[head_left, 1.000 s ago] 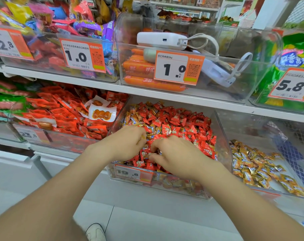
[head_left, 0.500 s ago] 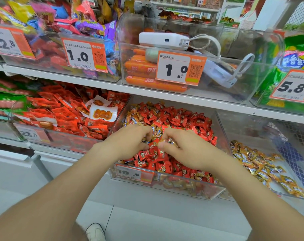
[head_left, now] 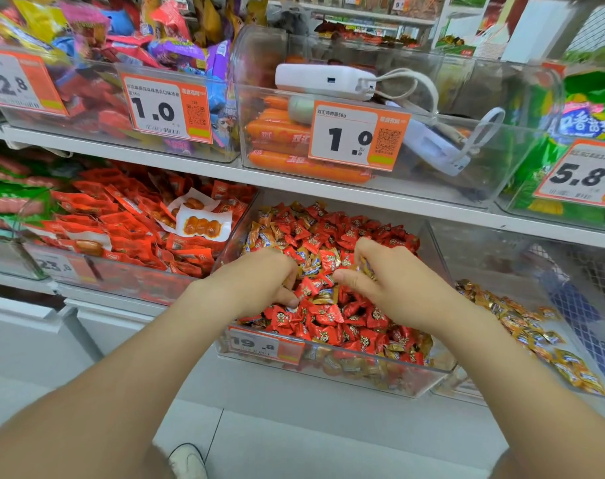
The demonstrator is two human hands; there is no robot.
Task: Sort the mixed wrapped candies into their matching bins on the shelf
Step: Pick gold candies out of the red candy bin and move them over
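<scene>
Gold-wrapped candies (head_left: 366, 267) are pinched in the grip of the right hand (head_left: 394, 288), thumb and curled fingers closed round them, just above the heap of red candies (head_left: 328, 316) in the middle bin (head_left: 363, 375). Just beside that grip, the left hand (head_left: 256, 285) is curled down into the same heap. Whether its fingers have caught a wrapper or are only raking, I cannot tell.

This looks like the picking stage: gold strays coming out of the red. More gold glints directly between the two hands and below the grip along the front wall, so plenty is left to do. To do it well, I'd say lift straight up, shake off any red clinging along, then carry outward from the grip to the gold pile (head_left: 522, 326) in the neighbouring bin (head_left: 494, 264).

Edges now. The clear wall between the bins stands just outboard of the right wrist, so the hand has to clear it. The upper shelf (head_left: 328, 188) hangs over the back of the bin, ahead of the fingertips, so headroom is best toward the person, near the price tag (head_left: 265, 345).
</scene>
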